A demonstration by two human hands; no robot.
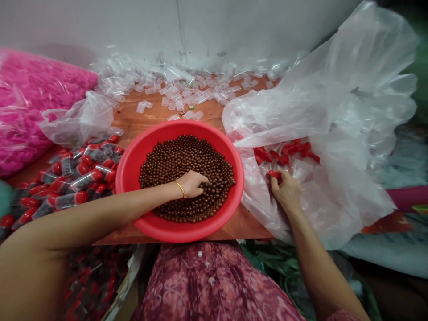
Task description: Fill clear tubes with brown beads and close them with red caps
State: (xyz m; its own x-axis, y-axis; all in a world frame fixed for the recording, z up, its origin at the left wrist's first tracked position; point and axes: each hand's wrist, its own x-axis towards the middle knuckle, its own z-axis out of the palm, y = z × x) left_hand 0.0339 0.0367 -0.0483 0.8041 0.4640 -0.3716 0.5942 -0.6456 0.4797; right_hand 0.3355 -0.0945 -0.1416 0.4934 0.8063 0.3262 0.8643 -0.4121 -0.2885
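pale grey wall [214,26] stands behind a reddish-brown wooden tabletop [129,117], with a thin vertical line running down it and dark smudges low on its surface. clear plastic cases [174,91] lie scattered along the back of the tabletop, heaped thickest against the wall, a small green scrap [191,107] among them. at the left a bulging transparent bag of bright pink pieces [33,98] leans in, a crumpled clear bag [80,117] beside it, and nearer lies a pile of red-capped clear containers [72,180] with dark contents. more of these show dimly below the table edge.

near the front edge sits a round red plastic basin [180,235] holding glossy brown balls [183,156]. the left hand [194,183], a gold bangle [181,189] at its wrist, has its fingertips among them; whether it grips any, i cannot tell. the right hand [286,189] pinches a red cap [274,174] over a large translucent plastic bag [337,107], near loose red caps [296,147].
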